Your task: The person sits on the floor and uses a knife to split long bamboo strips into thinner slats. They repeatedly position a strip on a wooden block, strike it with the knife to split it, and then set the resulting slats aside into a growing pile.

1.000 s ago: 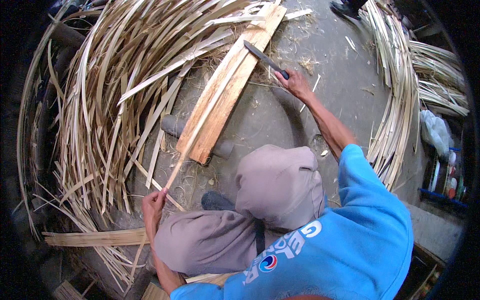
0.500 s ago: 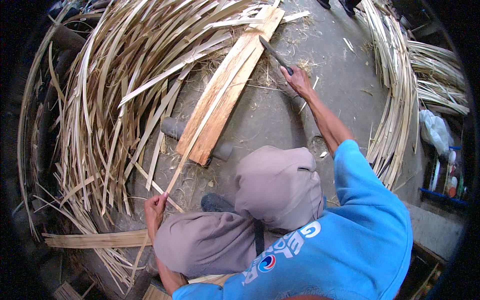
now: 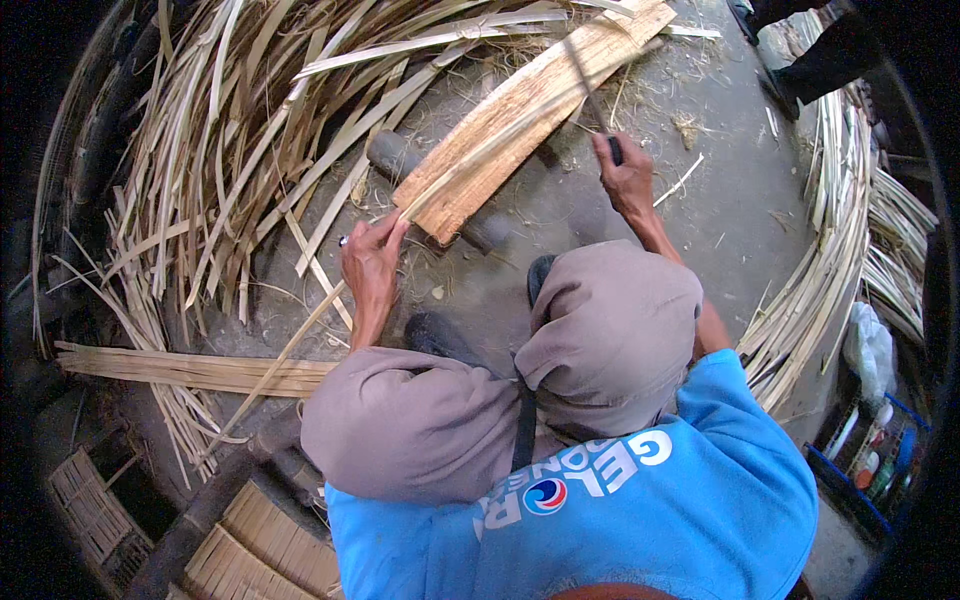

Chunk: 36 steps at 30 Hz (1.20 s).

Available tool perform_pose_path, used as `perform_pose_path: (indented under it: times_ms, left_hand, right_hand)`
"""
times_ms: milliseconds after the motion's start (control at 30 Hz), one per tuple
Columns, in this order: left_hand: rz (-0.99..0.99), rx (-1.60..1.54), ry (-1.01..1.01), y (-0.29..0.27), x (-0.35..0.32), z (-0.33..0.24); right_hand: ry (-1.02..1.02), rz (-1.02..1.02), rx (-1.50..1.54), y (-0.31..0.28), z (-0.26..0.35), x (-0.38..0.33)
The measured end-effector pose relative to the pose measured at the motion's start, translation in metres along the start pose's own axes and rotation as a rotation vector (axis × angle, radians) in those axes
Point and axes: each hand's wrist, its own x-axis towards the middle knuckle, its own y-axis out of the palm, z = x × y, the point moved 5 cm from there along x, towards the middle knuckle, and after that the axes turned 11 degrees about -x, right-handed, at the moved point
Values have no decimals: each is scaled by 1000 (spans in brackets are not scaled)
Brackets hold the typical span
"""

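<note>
A long, pale bamboo strip (image 3: pixel 505 135) lies along a wooden board (image 3: pixel 495 175), and its tail slants down past my left knee. My left hand (image 3: pixel 372 265) pinches this strip just off the board's near end. In my right hand (image 3: pixel 628 180) is the dark handle of a knife. The knife's long blade (image 3: pixel 588 88) crosses the strip and the far part of the board; motion blurs it, and I cannot tell whether it touches the strip. A round log (image 3: pixel 393 157) props up the board's near end.
A large heap of bamboo strips (image 3: pixel 220 150) fills the left, and bundled strips (image 3: pixel 830 240) lie at the right. Another person's leg (image 3: pixel 830 60) is at the upper right. A white plastic bag (image 3: pixel 870 350) and a blue basket (image 3: pixel 850 485) with bottles sit at the lower right.
The view has shifted. My left hand has come closer to the board's near end, with the strip's tail now trailing behind it. My right hand and knife are closer in.
</note>
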Motion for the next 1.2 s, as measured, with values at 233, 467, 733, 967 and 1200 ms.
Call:
perform_pose_path:
  times_ms: [233, 467, 733, 967, 1200]
  left_hand:
    - [333, -231, -195, 3, 4, 50]
    - [176, -12, 84, 16, -2, 15]
    - [-44, 230, 307, 34, -27, 16]
    - [-37, 158, 274, 28, -24, 13]
    - [9, 54, 175, 21, -21, 10]
  right_hand:
    - [76, 281, -214, 31, -37, 11]
    - [-174, 351, -59, 46, 33, -32]
    - [-216, 491, -35, 28, 66, -82]
    - [-401, 521, 59, 22, 60, -87]
    - [177, 324, -249, 7, -38, 42]
